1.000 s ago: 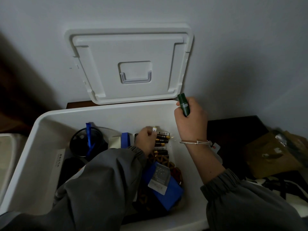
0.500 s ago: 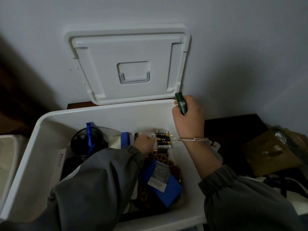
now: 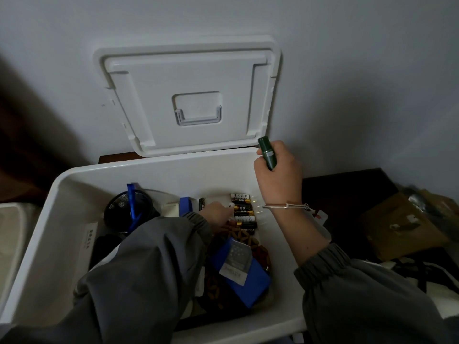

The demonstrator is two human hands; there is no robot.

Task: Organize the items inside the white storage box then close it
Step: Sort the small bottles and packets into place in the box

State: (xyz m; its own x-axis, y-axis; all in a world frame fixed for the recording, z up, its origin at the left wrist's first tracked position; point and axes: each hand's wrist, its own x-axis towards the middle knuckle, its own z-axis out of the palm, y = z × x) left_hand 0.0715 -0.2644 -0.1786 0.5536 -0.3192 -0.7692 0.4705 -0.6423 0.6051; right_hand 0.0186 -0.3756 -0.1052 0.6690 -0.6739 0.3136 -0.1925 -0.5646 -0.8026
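The white storage box [image 3: 74, 192] stands open, and its lid [image 3: 188, 78] leans upright against the wall behind it. My left hand [image 3: 217, 216] reaches down inside and pinches a small white-ended battery against a row of several batteries [image 3: 244, 212] at the back right. Above the box's far right corner, my right hand [image 3: 280, 177] grips a dark green cylinder [image 3: 267, 153] upright. A blue box with a white label [image 3: 239, 269] lies on brown beads [image 3: 249, 240]. A black mesh cup [image 3: 124, 209] holding a blue strip stands at the left.
A brown cardboard box [image 3: 402, 229] and dark clutter lie to the right on a dark surface [image 3: 347, 187]. Another pale container [image 3: 10, 234] sits at the far left. The grey wall is close behind the box. My left sleeve hides the middle of the box.
My left hand has dropped lower into the box, down against the row of batteries. My right hand keeps the green cylinder in nearly the same place.
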